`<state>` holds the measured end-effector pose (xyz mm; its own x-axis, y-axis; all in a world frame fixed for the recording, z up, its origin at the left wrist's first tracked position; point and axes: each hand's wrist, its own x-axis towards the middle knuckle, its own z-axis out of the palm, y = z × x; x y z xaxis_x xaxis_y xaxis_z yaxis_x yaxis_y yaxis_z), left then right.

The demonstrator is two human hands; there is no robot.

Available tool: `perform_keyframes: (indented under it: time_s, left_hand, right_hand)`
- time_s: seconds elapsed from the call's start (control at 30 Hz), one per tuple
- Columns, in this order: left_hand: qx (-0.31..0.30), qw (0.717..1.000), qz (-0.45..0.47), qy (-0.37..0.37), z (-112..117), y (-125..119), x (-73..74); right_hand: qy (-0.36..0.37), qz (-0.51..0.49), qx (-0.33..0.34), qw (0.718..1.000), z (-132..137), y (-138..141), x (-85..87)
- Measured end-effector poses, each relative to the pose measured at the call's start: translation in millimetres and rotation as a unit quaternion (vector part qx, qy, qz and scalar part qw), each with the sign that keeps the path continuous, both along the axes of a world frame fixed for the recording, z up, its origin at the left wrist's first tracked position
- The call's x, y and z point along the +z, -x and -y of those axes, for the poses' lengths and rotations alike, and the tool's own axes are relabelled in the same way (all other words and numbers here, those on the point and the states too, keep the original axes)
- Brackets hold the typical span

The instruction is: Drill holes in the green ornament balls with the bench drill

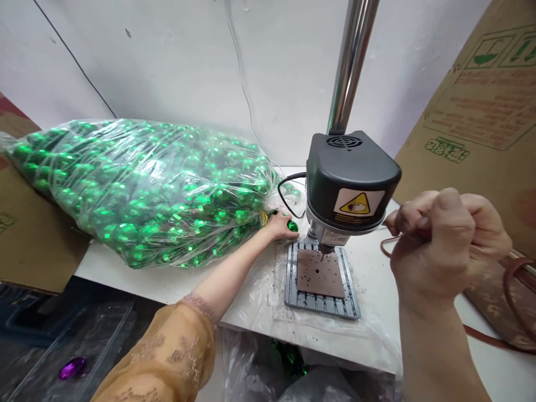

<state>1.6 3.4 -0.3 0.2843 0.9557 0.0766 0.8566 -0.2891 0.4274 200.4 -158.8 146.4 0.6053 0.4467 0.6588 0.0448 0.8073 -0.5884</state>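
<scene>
A white desk (138, 285) runs beneath both hands. Just past the left hand (280, 226) lies a bulging clear plastic bag of shiny green baubles (138, 190), its far end resting on a sheet of brown cardboard (29, 240). Between the hands, a crumpled clear plastic sheet (259, 301) covers the desk, flecked with dark specks, and the slotted grey base of a bench drill (322, 304) sits on it, just left of the right hand (435, 240).

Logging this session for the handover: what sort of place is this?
Probably a small craft workshop: a bench drill, a big plastic bag of shiny green beads, and cardboard boxes around it.
</scene>
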Motion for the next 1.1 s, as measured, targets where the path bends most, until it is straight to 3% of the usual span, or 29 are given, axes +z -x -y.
perform_keyframes:
  time_s: [0.13,0.27,0.4,0.5,0.6,0.83,0.97,1.1]
  left_hand:
    - [0.001,0.999,-0.041,0.027,20.2,15.4,1.5]
    - [0.012,0.998,-0.057,0.008,49.1,22.1,1.9]
    - [0.030,0.998,-0.052,-0.034,81.1,31.9,-13.6]
    - [0.000,0.997,-0.032,-0.073,98.4,44.7,-28.7]
    - [-0.046,0.994,-0.013,-0.094,106.7,56.3,-36.2]
    - [-0.104,0.986,-0.032,-0.124,113.7,67.6,-36.7]
    - [-0.123,0.972,0.073,-0.184,122.3,74.4,-40.0]
    - [-0.006,0.937,0.307,-0.164,134.7,68.4,-31.9]
  right_hand:
    - [-0.001,-0.006,0.001,1.000,-0.5,-0.5,-2.1]
    - [0.001,-0.010,0.000,1.000,-0.8,0.0,-2.9]
    - [-0.006,-0.011,0.005,1.000,-0.4,0.0,-4.0]
    - [-0.013,-0.009,0.008,1.000,-0.9,-0.7,-4.5]
    - [-0.023,-0.009,0.010,1.000,-2.1,-1.0,-4.2]
    - [-0.012,-0.012,0.016,1.000,-0.6,0.4,-4.1]
    - [-0.002,-0.007,0.023,1.000,1.1,-0.4,-3.5]
    - [-0.003,-0.008,0.020,1.000,0.6,-1.3,-3.4]
